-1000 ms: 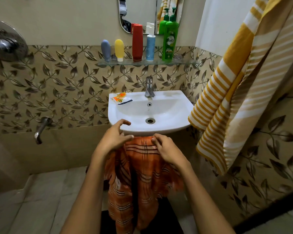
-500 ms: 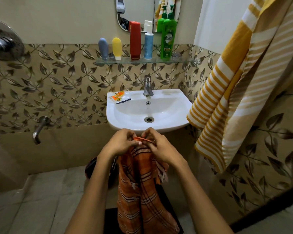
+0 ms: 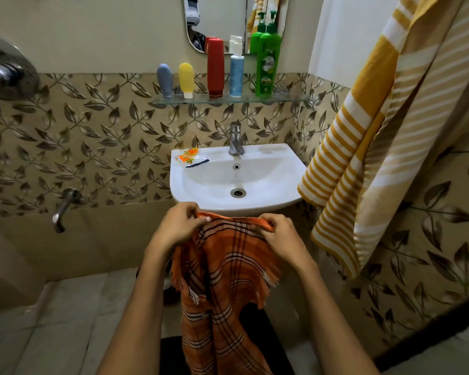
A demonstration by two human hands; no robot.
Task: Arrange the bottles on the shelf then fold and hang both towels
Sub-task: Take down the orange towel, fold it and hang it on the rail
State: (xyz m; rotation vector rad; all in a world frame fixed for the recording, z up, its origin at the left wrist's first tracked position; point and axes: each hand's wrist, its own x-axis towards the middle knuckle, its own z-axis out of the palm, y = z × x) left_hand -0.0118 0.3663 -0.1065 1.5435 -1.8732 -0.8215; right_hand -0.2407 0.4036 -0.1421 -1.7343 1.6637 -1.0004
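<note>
Towel, orange, hangs low centre of frame below the sink, top edge pinched by left hand and right hand, fingers closed on cloth. Folding's underway; next likely needs edges matched, then hanging

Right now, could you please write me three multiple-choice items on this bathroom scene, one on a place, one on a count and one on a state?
1. Where does the orange packet lie?
A. on the glass shelf
B. on the sink rim, left of the tap
C. on the floor

2. How many bottles stand on the glass shelf itself, mirror reflections aside?
A. three
B. five
C. seven

3. In what state is the orange plaid towel?
A. held up by both hands at its top edge
B. hung beside the striped one
C. lying in the sink

Answers:
1 B: the orange packet rests on the sink rim, left of the tap.
2 B: grey, yellow, red, blue and green stand on the glass shelf.
3 A: left hand and right hand pinch the orange plaid towel.
</note>
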